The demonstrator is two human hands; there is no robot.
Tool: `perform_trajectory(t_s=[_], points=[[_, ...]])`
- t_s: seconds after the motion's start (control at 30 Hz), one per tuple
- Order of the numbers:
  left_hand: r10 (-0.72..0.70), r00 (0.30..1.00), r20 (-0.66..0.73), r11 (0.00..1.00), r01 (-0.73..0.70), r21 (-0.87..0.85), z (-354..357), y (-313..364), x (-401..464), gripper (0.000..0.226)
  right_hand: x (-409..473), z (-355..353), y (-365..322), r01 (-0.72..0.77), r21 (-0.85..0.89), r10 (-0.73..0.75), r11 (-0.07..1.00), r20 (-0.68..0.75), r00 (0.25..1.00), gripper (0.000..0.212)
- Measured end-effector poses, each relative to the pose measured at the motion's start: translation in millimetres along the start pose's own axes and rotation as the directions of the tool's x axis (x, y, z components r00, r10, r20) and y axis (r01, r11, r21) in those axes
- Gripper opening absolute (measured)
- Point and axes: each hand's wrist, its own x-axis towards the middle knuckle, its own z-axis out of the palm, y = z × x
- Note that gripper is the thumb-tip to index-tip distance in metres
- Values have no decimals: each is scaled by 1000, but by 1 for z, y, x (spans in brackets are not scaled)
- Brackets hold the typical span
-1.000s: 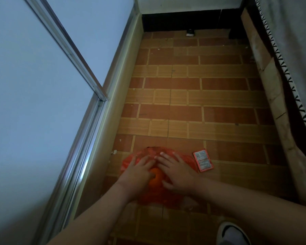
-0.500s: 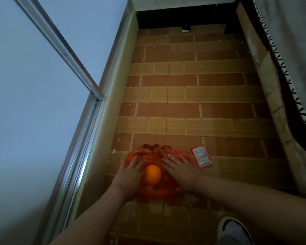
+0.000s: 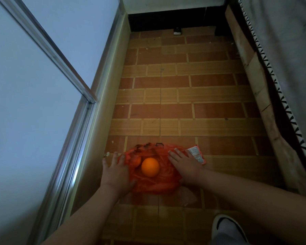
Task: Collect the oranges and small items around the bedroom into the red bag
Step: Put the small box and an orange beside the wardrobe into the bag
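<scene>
A red plastic bag (image 3: 154,184) lies crumpled on the tiled floor near the bottom of the view. One orange (image 3: 150,167) rests in its middle, in plain sight. A second orange (image 3: 137,160) shows partly through the plastic just left of it. My left hand (image 3: 116,171) lies flat on the bag's left edge, fingers spread. My right hand (image 3: 185,163) presses flat on the bag's right edge. Beside its fingers lies a small red-and-white packet (image 3: 196,154) on the floor, touching the bag's right corner.
A sliding glass door with a metal frame (image 3: 72,138) runs along the left. A bed with a grey patterned cover (image 3: 290,85) borders the right. A small dark object (image 3: 177,31) sits at the far wall. My white shoe (image 3: 226,228) is at bottom right.
Both hands have slid apart from over the orange to the bag's left and right edges, uncovering the orange and spreading the bag wider.
</scene>
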Motion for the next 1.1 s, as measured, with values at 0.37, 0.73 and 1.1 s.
perform_trajectory(t_s=[0.37, 0.73, 1.1], points=[[123, 971, -205, 979, -152, -133, -16, 33, 11, 75, -9, -34, 16, -209, 183, 248, 961, -221, 943, 111], [139, 941, -309, 955, -210, -211, -26, 47, 22, 67, -26, -22, 60, -106, 329, 208, 938, -291, 934, 82], [217, 850, -479, 901, -364, -237, -29, 46, 31, 56, -51, 4, 94, -353, 508, 463, 786, -106, 880, 77]])
